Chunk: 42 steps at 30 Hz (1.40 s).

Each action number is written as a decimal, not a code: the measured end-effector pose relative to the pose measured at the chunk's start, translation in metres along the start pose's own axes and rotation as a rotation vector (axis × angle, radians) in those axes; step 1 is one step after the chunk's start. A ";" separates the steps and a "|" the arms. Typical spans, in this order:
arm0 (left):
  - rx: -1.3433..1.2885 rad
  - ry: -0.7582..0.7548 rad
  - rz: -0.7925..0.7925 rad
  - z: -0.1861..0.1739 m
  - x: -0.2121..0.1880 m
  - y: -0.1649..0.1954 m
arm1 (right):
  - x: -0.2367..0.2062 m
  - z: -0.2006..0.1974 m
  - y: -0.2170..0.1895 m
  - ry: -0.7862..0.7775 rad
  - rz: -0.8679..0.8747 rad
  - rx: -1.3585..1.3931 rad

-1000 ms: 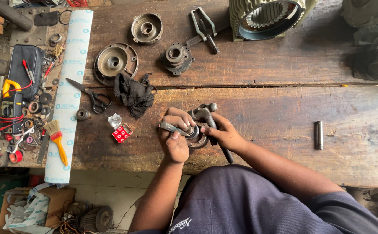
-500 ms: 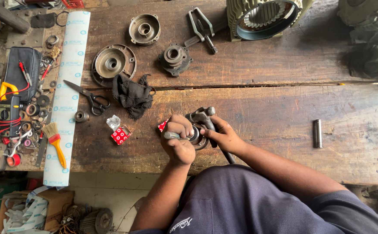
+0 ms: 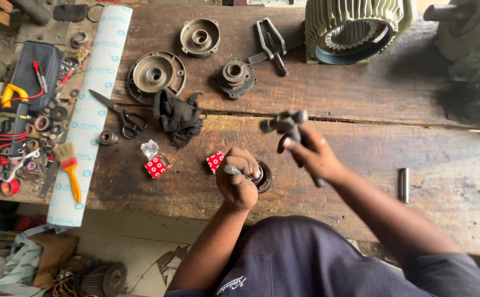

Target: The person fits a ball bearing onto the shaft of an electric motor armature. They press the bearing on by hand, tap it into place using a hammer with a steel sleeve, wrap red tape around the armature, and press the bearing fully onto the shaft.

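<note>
1. Head view looks down on a round metal bearing part (image 3: 264, 177) lying on the wooden workbench (image 3: 361, 110) near its front edge, just in front of the person.
2. Left hand (image 3: 239, 179) is closed around a short metal punch (image 3: 230, 170) whose tip seems to rest on the bearing part; the fingers wrap it fully.
3. Right hand (image 3: 312, 155) is closed on the handle of a hammer (image 3: 285, 123), its head raised above and behind the part.
4. As a judgement, a good strike wants the punch held square on the ring, the left fingers low and clear of its top, and a short, controlled blow.
5. Just left lie two small red-and-white boxes (image 3: 156, 166), a black rag (image 3: 178, 115) and scissors (image 3: 121, 114).
6. Farther back sit motor end covers (image 3: 154, 74), a puller (image 3: 272, 44) and a finned motor housing (image 3: 355, 27); a steel pin (image 3: 403, 185) lies well to the right.
</note>
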State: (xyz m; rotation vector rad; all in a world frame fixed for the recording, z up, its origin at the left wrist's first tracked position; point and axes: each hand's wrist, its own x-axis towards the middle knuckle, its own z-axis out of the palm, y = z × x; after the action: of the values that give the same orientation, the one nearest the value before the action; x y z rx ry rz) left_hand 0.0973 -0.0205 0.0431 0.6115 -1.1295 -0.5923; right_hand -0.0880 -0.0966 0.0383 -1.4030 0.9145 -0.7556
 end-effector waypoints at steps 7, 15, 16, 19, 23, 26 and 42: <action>-0.029 0.026 0.042 -0.005 -0.004 0.003 | -0.009 -0.005 -0.020 -0.044 0.048 0.022; 0.062 -0.040 0.067 0.002 -0.009 0.001 | -0.030 -0.026 -0.105 -0.217 -0.463 -0.428; 0.068 -0.054 0.052 0.002 -0.009 0.003 | -0.032 -0.029 -0.119 -0.224 -0.446 -0.550; 0.074 -0.088 0.027 0.000 -0.005 0.007 | -0.036 -0.031 -0.159 -0.261 -0.515 -0.854; 0.119 -0.109 0.046 0.000 0.003 0.011 | -0.033 -0.026 -0.207 -0.336 -0.715 -1.101; 0.159 -0.113 0.076 0.002 0.005 0.011 | -0.031 -0.013 -0.232 -0.412 -0.693 -1.261; 0.148 -0.069 0.183 0.000 -0.008 -0.011 | -0.030 0.031 -0.282 -0.418 -0.974 -1.322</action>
State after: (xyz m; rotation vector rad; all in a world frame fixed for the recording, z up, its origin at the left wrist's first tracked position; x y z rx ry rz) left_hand 0.0936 -0.0228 0.0304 0.6103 -1.2871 -0.3776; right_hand -0.0516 -0.0692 0.3196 -3.1438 0.2527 -0.4280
